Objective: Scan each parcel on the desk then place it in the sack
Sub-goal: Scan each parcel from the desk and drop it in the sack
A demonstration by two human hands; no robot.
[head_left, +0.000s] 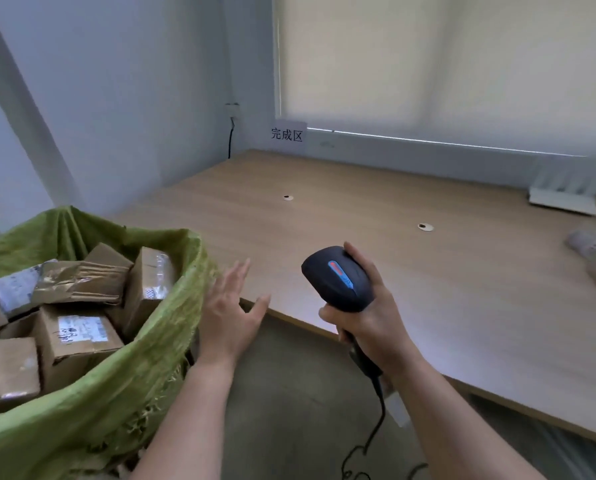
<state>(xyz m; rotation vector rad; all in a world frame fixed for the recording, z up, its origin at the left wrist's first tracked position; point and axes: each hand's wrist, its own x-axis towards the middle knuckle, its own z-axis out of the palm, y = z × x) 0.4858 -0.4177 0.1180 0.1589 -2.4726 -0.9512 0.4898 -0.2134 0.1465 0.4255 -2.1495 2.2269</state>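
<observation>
- Head view: my right hand [369,317] is wrapped around the grip of the scanner [338,278], thumb along its side; matte black plastic, rounded head, blue-lit strip on top, cable [376,427] trailing down to the floor.
- My left hand [232,313] is empty, fingers spread and straight, just beside the sack's rim at the desk's near-left corner; contact with the fabric I cannot tell.
- The sack [144,382] is green woven cloth, frayed at the hem, mouth slumped open, standing off the desk's left edge. It is filled near the brim with boxed parcels [75,337]: brown cardboard, taped, some creased, white labels showing.
- The desk [358,209] is pale wood-grain laminate with two round cable holes; its middle and left carry no parcels.
- Progress, my judgement: most of the batch is in the sack. At the desk's right edge I see blurred wrapped parcels [592,252], so a few are left to scan and bag.
- A paper sign [286,135] hangs at the far-left corner; a white ribbed tray [566,192] sits far right.
</observation>
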